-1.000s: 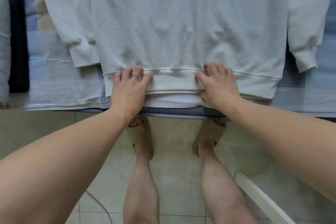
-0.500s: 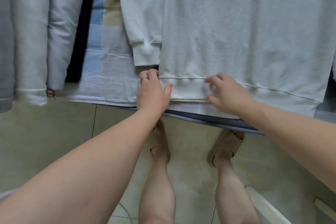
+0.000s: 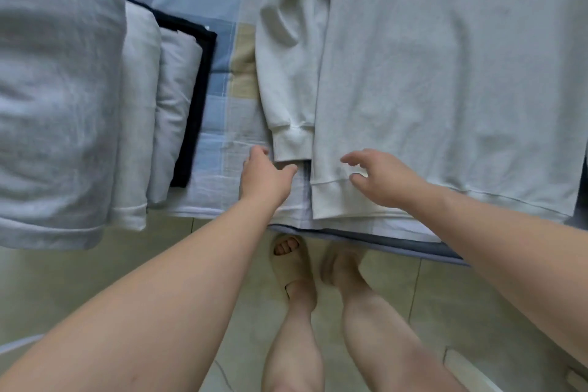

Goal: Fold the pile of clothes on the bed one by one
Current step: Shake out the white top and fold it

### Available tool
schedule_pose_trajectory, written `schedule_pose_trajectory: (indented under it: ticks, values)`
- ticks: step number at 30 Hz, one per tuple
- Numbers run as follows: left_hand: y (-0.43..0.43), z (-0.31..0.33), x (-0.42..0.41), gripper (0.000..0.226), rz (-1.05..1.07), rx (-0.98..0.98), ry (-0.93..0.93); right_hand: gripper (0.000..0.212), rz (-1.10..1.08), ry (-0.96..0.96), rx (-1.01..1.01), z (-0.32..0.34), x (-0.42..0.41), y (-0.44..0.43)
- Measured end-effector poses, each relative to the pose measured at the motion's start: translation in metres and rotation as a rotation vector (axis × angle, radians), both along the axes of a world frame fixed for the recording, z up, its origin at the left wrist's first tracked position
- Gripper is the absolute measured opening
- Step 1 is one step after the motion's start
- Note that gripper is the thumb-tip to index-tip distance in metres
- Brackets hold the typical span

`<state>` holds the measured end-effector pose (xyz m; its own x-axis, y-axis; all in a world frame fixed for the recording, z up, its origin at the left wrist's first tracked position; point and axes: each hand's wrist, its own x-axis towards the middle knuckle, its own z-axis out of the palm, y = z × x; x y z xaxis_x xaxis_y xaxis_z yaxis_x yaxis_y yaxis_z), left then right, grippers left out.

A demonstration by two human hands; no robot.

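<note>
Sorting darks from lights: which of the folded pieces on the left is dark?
The navy piece, at the right end of the folded row, closest to the spread sweatshirt; the other folded pieces are pale grey.

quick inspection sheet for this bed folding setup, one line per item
surface: bed under a blue patchwork sheet.
job's things: white sweatshirt spread flat, sleeve lying alongside its body; folded stack at left.
clutter: nothing seen.
grips: left hand open, by the sleeve's cuff; right hand open, fingers spread above the hem; contact unclear.
cables: thin curved line on the floor, perhaps a cord.
surroundings: floor is tiled; the person's legs, tan slippers.
</note>
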<state>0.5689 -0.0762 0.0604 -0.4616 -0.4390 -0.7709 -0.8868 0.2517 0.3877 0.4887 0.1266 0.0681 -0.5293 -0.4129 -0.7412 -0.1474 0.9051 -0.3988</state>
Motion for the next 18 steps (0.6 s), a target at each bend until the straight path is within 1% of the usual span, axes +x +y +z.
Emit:
schedule_pose_trajectory:
  ticks: [2,4,6,8,10,11,13,18]
  values:
    - [-0.011,0.005,-0.029,0.079,0.053,0.003,0.021,0.038,-0.161,-0.022,-0.038,0.004,-0.018,-0.004]
    - [-0.018,0.004,-0.061,0.083,0.080,0.005,0.017,0.035,-0.282,-0.026,-0.066,0.004,-0.039,-0.008]
    - [-0.024,0.003,-0.093,0.086,0.142,0.017,0.002,0.032,-0.341,-0.011,-0.095,0.002,-0.064,-0.014]
    - [-0.025,-0.004,-0.116,0.082,0.220,0.062,-0.030,0.030,-0.371,0.004,-0.117,0.000,-0.086,-0.020]
    - [-0.026,-0.007,-0.132,0.071,0.246,0.123,-0.101,0.026,-0.384,0.014,-0.122,0.000,-0.106,-0.024]
    - [-0.030,-0.005,-0.140,0.063,0.216,0.135,-0.126,0.025,-0.391,0.021,-0.122,0.003,-0.117,-0.029]
    - [-0.047,0.010,-0.161,0.047,0.065,0.043,-0.113,0.024,-0.408,0.040,-0.127,0.016,-0.136,-0.040]
    - [-0.135,0.091,-0.249,0.026,-0.335,-0.350,0.168,0.020,-0.450,0.137,-0.156,0.068,-0.183,-0.094]
